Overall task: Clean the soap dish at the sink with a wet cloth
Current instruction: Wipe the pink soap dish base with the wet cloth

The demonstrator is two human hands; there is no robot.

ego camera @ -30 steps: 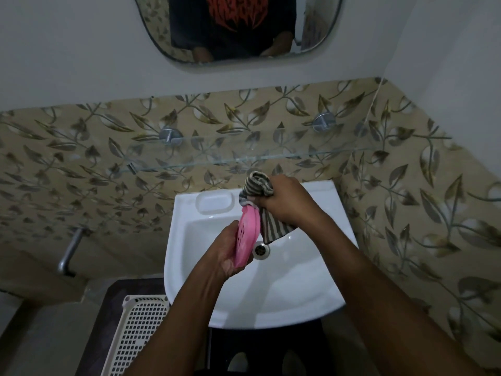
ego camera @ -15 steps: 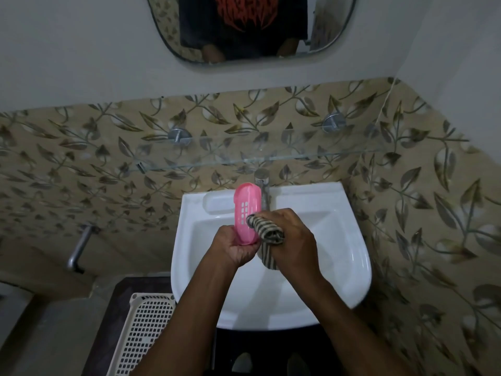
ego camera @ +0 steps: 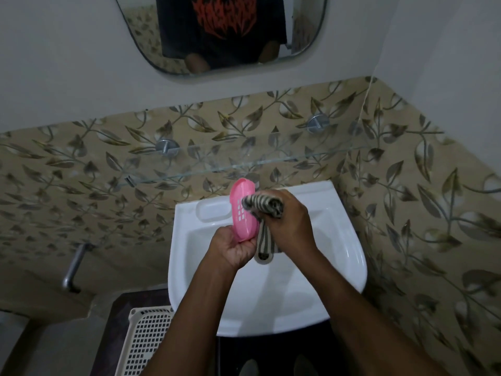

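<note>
Head view: the tap barely peeks out behind the pink soap dish. The mirror is cut off at the top of the frame and the basket at the bottom. Count one dish, one striped cloth and two hands. The left hand grips the dish's lower end, holding it upright over the back of the sink. The right hand curls its fingers round the bunched cloth, pressing it against the dish's slotted face. Two metal brackets hold one glass shelf just above the dish's top edge. The basin's front half lies open beneath the forearms.
</note>
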